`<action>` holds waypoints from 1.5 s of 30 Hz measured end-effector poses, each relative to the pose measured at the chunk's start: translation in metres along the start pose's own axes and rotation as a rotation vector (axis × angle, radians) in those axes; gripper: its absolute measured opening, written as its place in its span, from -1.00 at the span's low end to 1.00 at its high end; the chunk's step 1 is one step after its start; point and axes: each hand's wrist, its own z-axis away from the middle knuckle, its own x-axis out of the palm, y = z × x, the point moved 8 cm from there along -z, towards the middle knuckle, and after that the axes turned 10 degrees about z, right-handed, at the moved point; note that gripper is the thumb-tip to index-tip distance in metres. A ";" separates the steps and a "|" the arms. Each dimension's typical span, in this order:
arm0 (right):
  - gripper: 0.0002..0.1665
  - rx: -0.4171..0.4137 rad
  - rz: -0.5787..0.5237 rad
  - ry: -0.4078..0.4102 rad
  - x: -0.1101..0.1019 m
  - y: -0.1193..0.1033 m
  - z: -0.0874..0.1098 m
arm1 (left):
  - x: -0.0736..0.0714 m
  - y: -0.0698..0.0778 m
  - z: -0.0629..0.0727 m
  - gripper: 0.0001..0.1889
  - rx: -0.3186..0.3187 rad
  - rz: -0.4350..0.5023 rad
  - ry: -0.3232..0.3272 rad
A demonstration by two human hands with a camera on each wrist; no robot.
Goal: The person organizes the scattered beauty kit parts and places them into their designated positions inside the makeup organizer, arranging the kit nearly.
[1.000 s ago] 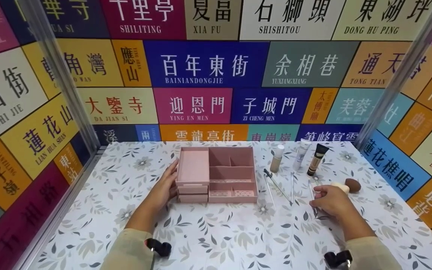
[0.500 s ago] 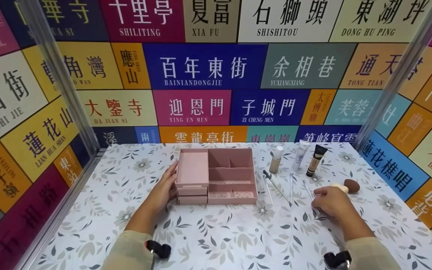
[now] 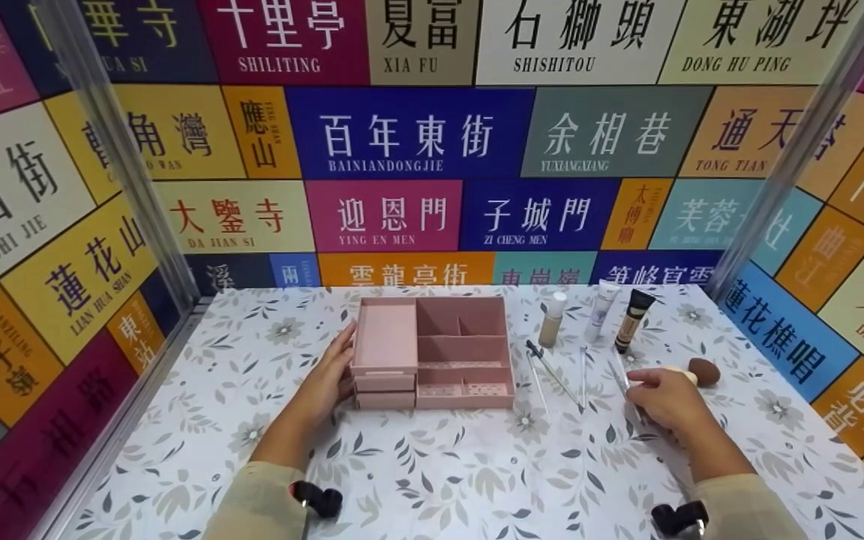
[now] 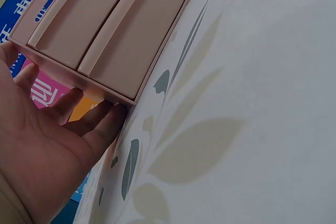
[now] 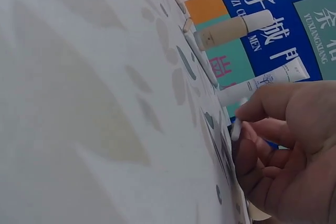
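Note:
A pink desktop organizer [image 3: 464, 352] stands in the middle of the table, with open compartments on its right and drawers [image 4: 121, 35] at its lower left. My left hand [image 3: 328, 375] touches its left side, fingers extended along the wall, as the left wrist view also shows. To the right of the organizer, my right hand [image 3: 664, 401] pinches a slim, whitish stick [image 3: 619, 369] between thumb and fingers, low over the tabletop. In the right wrist view only a short end of this stick [image 5: 237, 128] shows; its exact kind cannot be told.
Behind the right hand stand a foundation bottle [image 3: 552, 320], a white tube [image 3: 600, 311] and a black-capped tube [image 3: 633, 322]. Several slim sticks [image 3: 583, 379] lie between organizer and hand. A brown makeup sponge [image 3: 703, 372] and a cream one [image 3: 679, 372] lie beyond the right hand.
The stick in my right hand swung leftward at its far end, then back toward the right, while the hand shifted only slightly. My left hand stays against the organizer.

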 end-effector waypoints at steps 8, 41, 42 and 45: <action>-0.29 0.020 -0.157 -0.007 0.003 -0.004 -0.001 | -0.002 0.001 0.002 -0.45 -0.008 -0.015 0.010; -0.29 -0.241 -0.725 -0.201 0.025 -0.139 0.048 | 0.001 0.002 0.004 -0.45 0.015 -0.006 -0.011; -0.28 -0.252 -0.739 -0.211 0.028 -0.145 0.049 | 0.001 0.002 0.004 -0.45 0.015 -0.003 -0.011; -0.27 -0.284 -0.769 -0.247 0.038 -0.166 0.053 | 0.001 0.003 0.004 -0.44 0.023 -0.005 -0.013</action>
